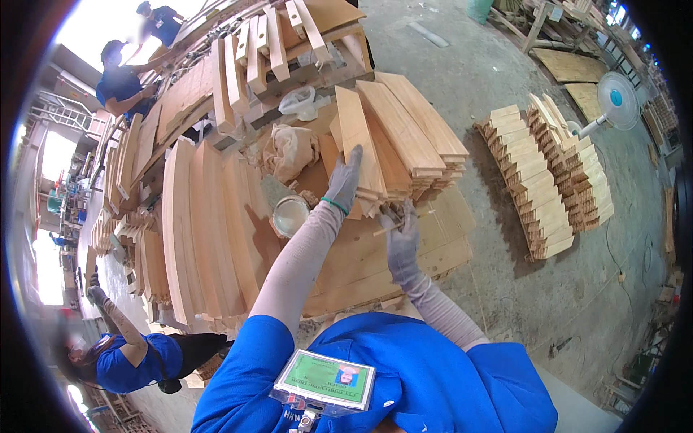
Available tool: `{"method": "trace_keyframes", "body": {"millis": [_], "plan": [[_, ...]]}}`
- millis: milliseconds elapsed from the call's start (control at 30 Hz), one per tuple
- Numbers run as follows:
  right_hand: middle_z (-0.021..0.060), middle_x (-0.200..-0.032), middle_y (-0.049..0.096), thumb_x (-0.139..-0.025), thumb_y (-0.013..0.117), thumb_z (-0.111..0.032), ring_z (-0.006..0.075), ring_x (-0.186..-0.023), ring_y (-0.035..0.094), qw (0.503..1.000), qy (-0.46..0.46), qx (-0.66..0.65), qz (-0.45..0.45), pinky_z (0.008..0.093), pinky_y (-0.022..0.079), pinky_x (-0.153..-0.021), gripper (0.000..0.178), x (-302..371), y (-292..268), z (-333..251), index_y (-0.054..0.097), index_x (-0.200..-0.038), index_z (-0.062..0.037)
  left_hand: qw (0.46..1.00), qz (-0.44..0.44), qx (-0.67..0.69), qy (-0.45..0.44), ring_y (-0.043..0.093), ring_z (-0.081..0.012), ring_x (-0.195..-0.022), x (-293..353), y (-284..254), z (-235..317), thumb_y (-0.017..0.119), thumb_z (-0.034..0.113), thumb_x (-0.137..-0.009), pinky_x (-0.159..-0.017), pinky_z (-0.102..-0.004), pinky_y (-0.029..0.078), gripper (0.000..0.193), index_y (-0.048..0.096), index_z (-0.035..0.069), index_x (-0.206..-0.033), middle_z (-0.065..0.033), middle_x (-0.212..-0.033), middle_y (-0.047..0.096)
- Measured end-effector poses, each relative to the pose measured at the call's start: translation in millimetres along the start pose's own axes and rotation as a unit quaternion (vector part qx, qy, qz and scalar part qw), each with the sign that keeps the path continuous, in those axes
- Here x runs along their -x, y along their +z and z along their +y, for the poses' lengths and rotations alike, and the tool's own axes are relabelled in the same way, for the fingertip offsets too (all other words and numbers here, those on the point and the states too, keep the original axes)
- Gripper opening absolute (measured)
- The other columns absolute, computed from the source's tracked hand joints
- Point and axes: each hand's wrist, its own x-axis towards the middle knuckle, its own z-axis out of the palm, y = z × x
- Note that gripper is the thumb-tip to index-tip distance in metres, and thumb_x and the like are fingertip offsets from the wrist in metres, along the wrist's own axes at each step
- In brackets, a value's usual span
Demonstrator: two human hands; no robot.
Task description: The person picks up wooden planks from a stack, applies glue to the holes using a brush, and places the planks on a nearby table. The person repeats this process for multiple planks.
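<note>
My left hand (pixel 343 180), in a grey glove with a green band at the wrist, grips the left edge of a pale wooden board (pixel 358 137). That board lies on top of others, pointing away from me. At the boards' near ends my right hand (pixel 403 244), gloved too, is closed with a thin wooden stick (pixel 388 229) between its fingers. The stick's far tip is hard to make out. Beside my right hand is a stack of boards (pixel 411 130) with stepped ends. A round container (pixel 290 215) with whitish contents stands left of my left forearm.
Long curved boards (pixel 206 231) stand in a row at left. Behind the container are a crumpled cloth bag (pixel 290 150) and a clear plastic bag (pixel 299 102). Cardboard (pixel 433 238) covers the work surface. Stacked wood pieces (pixel 530 187) and a fan (pixel 618 101) stand at right. Co-workers (pixel 130 361) are at left.
</note>
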Motion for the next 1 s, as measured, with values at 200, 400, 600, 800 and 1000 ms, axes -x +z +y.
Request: {"method": "trace_keyframes", "body": {"millis": [200,400,600,800,1000], "plan": [[0.0113,-0.118,0.048,-0.087,0.061,-0.015,0.0174,-0.106,0.05,0.991,-0.063,-0.118,-0.006,0.0284,0.044,-0.09,0.061,-7.4,-11.7,-67.4,0.027,-0.135,0.004,0.914,-0.196,0.347,-0.076,0.059,-0.0218,-0.1,86.9,-25.0,1.1,0.041,0.053,-0.09,-0.086,-0.0357,0.051,0.062,0.04,0.005,-0.13,-0.0127,-0.114,0.056],[0.0075,-0.114,0.052,-0.084,0.063,-0.013,0.0113,-0.101,0.051,0.939,0.12,-0.287,-0.148,0.0257,0.044,-0.086,0.059,-11.6,31.8,-90.9,0.033,-0.132,0.0019,0.865,-0.241,0.427,-0.104,0.056,-0.0229,-0.105,156.8,-62.9,-61.8,0.042,0.057,-0.088,-0.091,-0.034,0.047,0.071,0.036,0.002,-0.133,-0.0127,-0.118,0.054],[0.0086,-0.122,0.048,-0.082,0.065,-0.012,0.0152,-0.108,0.049,0.965,0.074,-0.157,-0.195,0.0295,0.043,-0.091,0.063,48.0,86.7,-97.1,0.031,-0.133,0.0018,0.952,-0.178,0.216,0.126,0.045,-0.0171,-0.116,177.3,-104.6,-43.7,0.074,0.031,-0.073,-0.097,-0.0316,0.04,0.083,0.03,0.004,-0.138,-0.0093,-0.126,0.048],[0.013,-0.124,0.046,-0.093,0.047,-0.011,0.0156,-0.107,0.05,0.942,-0.002,-0.131,-0.311,0.0277,0.045,-0.089,0.051,49.7,105.5,-86.2,0.027,-0.137,0.0026,0.963,-0.048,0.248,0.093,0.053,-0.0155,-0.107,212.3,-169.7,-53.1,0.077,0.001,-0.059,-0.091,-0.0294,0.043,0.089,0.033,0.004,-0.136,-0.0059,-0.121,0.052],[0.0078,-0.097,0.061,-0.091,0.053,-0.012,0.0108,-0.08,0.06,0.95,0.108,0.006,-0.292,0.024,0.054,-0.069,0.025,-3.7,99.4,-95.8,0.056,-0.11,0.0045,0.974,0.066,0.214,0.038,0.05,-0.0153,-0.108,262.3,-235.4,-76.8,0.078,0.003,-0.054,-0.092,-0.0289,0.042,0.092,0.034,0.003,-0.136,-0.0067,-0.119,0.053]]}}
